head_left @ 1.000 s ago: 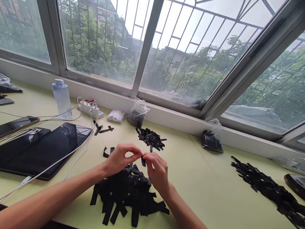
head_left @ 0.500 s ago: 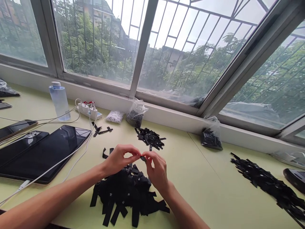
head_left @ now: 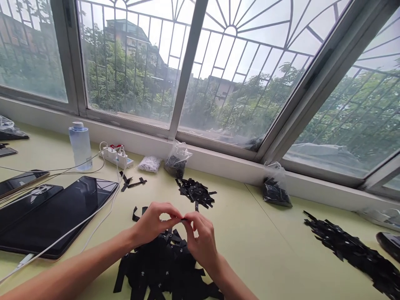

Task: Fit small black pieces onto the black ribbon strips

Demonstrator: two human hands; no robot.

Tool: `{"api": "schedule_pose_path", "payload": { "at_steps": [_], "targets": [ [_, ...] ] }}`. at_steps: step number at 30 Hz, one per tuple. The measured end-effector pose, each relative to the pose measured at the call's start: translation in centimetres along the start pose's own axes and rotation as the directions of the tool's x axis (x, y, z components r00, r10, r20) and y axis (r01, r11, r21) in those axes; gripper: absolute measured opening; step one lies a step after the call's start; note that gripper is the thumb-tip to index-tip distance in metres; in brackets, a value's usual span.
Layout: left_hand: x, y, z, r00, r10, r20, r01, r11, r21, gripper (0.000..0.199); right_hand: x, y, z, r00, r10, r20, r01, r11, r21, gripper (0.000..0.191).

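Observation:
My left hand (head_left: 158,221) and my right hand (head_left: 202,235) meet fingertip to fingertip above the table. Between them is a small black fabric strip (head_left: 184,220), pinched by thumb and forefinger on both sides; most of it is hidden by the fingers. Right below lies a large heap of black fabric strips (head_left: 165,266), some bearing a small white letter M. Beyond my hands sits a smaller pile of black strips (head_left: 196,192), with one strip (head_left: 196,206) sticking out toward me.
At left are a tablet (head_left: 75,208), phones and white cables. A water bottle (head_left: 80,148), a power strip (head_left: 117,157), a white packet (head_left: 149,164) and bags of black pieces (head_left: 177,162) (head_left: 276,191) line the window wall. A long row of black strips (head_left: 353,246) lies at right.
The view has tilted up, so everything sits lower in the picture. My hands stay pinched together on the strip, which now shows flatter between the fingertips.

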State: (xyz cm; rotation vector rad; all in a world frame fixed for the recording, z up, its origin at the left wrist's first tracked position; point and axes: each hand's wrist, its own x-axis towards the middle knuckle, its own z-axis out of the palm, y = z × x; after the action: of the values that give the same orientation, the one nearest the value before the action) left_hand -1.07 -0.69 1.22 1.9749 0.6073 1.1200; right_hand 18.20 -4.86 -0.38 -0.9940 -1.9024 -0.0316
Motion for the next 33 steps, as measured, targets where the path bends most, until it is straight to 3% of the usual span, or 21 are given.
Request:
{"api": "schedule_pose_path", "payload": {
  "at_steps": [3,7,10,12,16,21,24,26,28,30,31,33],
  "targets": [
    [0.0,0.0,0.0,1.000,-0.002,-0.003,0.002,1.000,0.018,0.012,0.0,0.2,0.1,1.000,0.014,-0.014,-0.014,1.000,-0.002,0.010],
    [0.3,0.8,-0.1,1.000,0.012,0.000,-0.012,0.999,0.046,0.014,0.4,0.6,-0.4,0.998,-0.057,-0.013,0.057,0.998,0.002,0.009],
    [0.6,1.3,-0.3,0.999,0.000,-0.046,0.001,0.999,0.032,0.022,1.1,0.4,-1.6,0.982,-0.039,-0.183,0.038,0.999,-0.005,0.010],
    [0.7,1.2,-0.5,0.996,-0.023,-0.088,0.026,0.999,0.036,0.027,1.9,-0.2,-2.6,0.924,0.013,-0.381,-0.004,1.000,0.024,0.013],
    [0.9,0.1,-1.2,0.996,-0.044,-0.072,0.055,0.986,0.154,0.021,3.9,-2.0,-5.2,0.755,-0.072,-0.652,0.144,0.988,0.058,0.019],
    [0.8,-1.1,-1.8,0.995,0.041,0.086,-0.066,0.948,0.311,0.022,6.0,-3.6,-8.4,0.588,-0.416,-0.694,0.284,0.909,-0.305,0.009],
    [0.8,-1.4,-1.8,0.982,0.061,0.179,-0.124,0.922,0.366,0.020,7.1,-2.8,-9.0,0.533,-0.433,-0.727,0.256,0.901,-0.349,0.010],
    [0.7,-1.6,-1.8,0.975,0.078,0.210,-0.154,0.913,0.378,0.020,7.7,-0.9,-8.7,0.578,-0.279,-0.767,0.148,0.960,-0.238,0.017],
    [0.6,-1.7,-1.8,0.972,0.095,0.216,-0.173,0.909,0.379,0.020,7.9,1.9,-8.0,0.717,-0.095,-0.690,-0.024,0.987,-0.161,0.014],
    [0.6,-1.8,-1.8,0.972,0.099,0.214,-0.177,0.907,0.383,0.020,7.5,5.1,-7.3,0.909,0.089,-0.406,-0.183,0.963,-0.199,0.016],
    [0.5,-1.8,-1.8,0.972,0.100,0.212,-0.177,0.906,0.385,0.020,7.1,6.6,-6.9,0.961,0.178,-0.211,-0.228,0.942,-0.245,0.023],
    [0.5,-1.8,-1.8,0.973,0.105,0.205,-0.179,0.906,0.383,0.020,6.1,8.7,-6.1,0.955,0.297,0.007,-0.277,0.897,-0.344,0.043]
  ]
}}
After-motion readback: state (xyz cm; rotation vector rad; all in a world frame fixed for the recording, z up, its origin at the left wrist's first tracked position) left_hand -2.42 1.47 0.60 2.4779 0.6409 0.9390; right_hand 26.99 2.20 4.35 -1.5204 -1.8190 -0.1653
